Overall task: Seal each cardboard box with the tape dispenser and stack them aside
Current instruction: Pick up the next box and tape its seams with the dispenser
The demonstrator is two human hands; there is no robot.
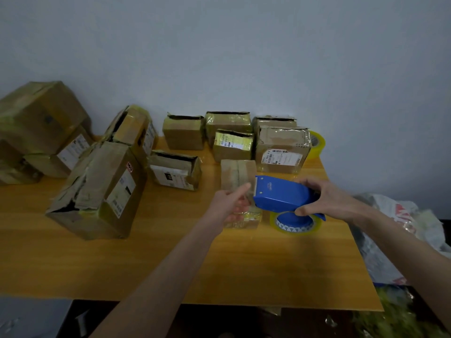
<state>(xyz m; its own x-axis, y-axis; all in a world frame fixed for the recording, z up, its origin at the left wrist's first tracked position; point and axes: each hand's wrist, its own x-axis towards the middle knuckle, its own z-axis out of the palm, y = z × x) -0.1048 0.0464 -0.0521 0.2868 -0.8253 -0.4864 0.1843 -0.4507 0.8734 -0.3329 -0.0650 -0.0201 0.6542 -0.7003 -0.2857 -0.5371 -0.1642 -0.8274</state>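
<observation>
1. Stacked boxes stand at the far left against the wall. A large battered box sits just beside them.
2. The left hand has its index finger straight along the top of the small box. The other fingers curl at the near face; whether they grip box or tape cannot be told.
3. The small box stands near the table's middle, just beyond the left hand and left of the dispenser's mouth.
4. The tape dispenser lies with its long axis left to right and its mouth touching the box's right edge. A pull across the top would likely run leftward, and the left hand is the nearer one for steadying.
5. The right hand wraps thumb and fingers round the dispenser's rear.
6. Open boxes line the back of the wooden table, below a plain wall. A plastic bag lies off the right edge.
</observation>
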